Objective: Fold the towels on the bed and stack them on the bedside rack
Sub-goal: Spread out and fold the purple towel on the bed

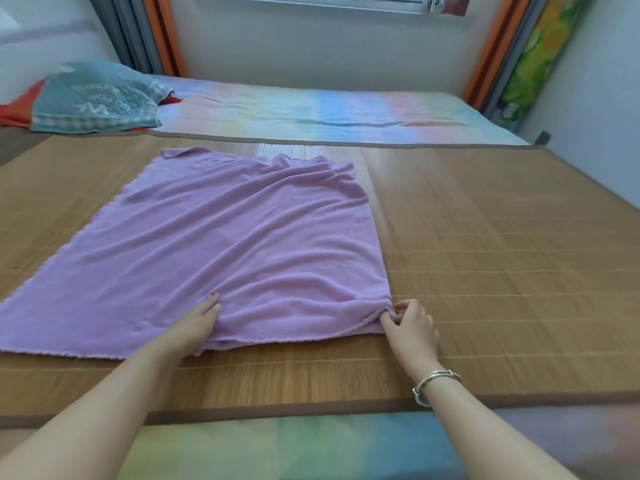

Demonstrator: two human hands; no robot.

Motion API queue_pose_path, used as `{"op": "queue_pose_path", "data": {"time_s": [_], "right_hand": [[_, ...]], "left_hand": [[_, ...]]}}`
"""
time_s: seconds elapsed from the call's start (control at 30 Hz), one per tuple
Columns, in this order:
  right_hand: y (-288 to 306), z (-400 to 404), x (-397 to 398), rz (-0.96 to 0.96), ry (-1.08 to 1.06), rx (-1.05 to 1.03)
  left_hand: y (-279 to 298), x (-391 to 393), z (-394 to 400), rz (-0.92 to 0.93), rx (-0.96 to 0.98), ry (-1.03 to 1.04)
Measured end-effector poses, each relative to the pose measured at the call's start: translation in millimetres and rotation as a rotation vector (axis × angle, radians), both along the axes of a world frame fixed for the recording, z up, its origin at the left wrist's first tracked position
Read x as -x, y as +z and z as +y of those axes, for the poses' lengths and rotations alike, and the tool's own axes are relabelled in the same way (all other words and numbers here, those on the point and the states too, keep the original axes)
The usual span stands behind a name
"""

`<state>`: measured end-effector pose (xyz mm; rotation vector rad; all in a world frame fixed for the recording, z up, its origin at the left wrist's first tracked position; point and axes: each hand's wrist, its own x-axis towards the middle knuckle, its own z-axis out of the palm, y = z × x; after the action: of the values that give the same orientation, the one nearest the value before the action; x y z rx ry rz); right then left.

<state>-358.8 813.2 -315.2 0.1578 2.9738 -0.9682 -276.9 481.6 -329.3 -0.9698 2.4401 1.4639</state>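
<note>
Head view: your purple towel [221, 244] lies folded on the bamboo mat [502, 237].
Left hand [199, 322]: flat, fingers straight, pressing the near edge.
Right hand [412, 327]: pinching the near right corner.
Room: bare mat to your right.

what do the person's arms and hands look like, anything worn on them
Both forearms are bare, with no sleeves in view and no gloves. The left hand shows no rings or bands. The right hand has thin silver metal bangles at the wrist, apparently two or three crossing one another.

I'm in a home bedroom: woven bamboo mat [485, 237] over my pastel rainbow sheet [311, 112], what looks like a teal pillow [97, 98], orange-and-grey curtains [159, 32].
</note>
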Motion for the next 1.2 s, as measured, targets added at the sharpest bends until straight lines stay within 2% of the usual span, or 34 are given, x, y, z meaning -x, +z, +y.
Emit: {"op": "queue_pose_path", "data": {"time_s": [0.17, 0.27, 0.33, 0.43, 0.5, 0.57, 0.63, 0.77, 0.93, 1.07, 1.2], "right_hand": [[6.7, -13.7, -2.7, -0.010, 0.024, 0.302], [16.9, 8.7, -9.0, 0.128, 0.020, 0.264], [24.8, 32.3, -12.3, 0.236, 0.049, 0.088], [24.4, 55.4, -24.3, 0.474, 0.259, -0.440], [13.9, 54.5, -29.2, 0.508, 0.389, -0.701], [8.0, 45.5, -30.9, 0.465, 0.469, -0.778], [8.5, 31.8, -35.5, 0.404, 0.597, -0.759], [9.9, -2.3, -43.6, 0.250, 0.813, -0.585], [10.8, -28.3, -31.8, 0.226, 0.873, -0.634], [23.6, -30.3, -27.3, 0.085, 0.843, -0.696], [41.2, -15.0, -30.6, 0.009, 0.864, -0.730]], "left_hand": [[0.5, 2.7, -1.4, -0.035, -0.005, -0.042], [4.9, -1.2, -1.0, -0.020, 0.092, -0.130], [10.3, -4.3, -2.2, -0.023, 0.165, -0.222], [12.4, -11.7, 1.4, -0.052, 0.216, -0.295], [10.4, -14.8, 7.8, -0.045, 0.309, -0.341], [10.6, -25.6, 14.2, -0.003, 0.394, -0.404], [17.2, -38.8, 16.0, 0.046, 0.432, -0.495], [16.5, -59.2, 1.5, 0.086, 0.687, -0.684], [24.7, -56.0, -5.8, -0.097, 0.922, -0.610], [32.2, -49.6, -1.8, -0.192, 0.947, -0.588], [49.0, -64.8, 6.4, -0.175, 0.921, -0.656]]}}
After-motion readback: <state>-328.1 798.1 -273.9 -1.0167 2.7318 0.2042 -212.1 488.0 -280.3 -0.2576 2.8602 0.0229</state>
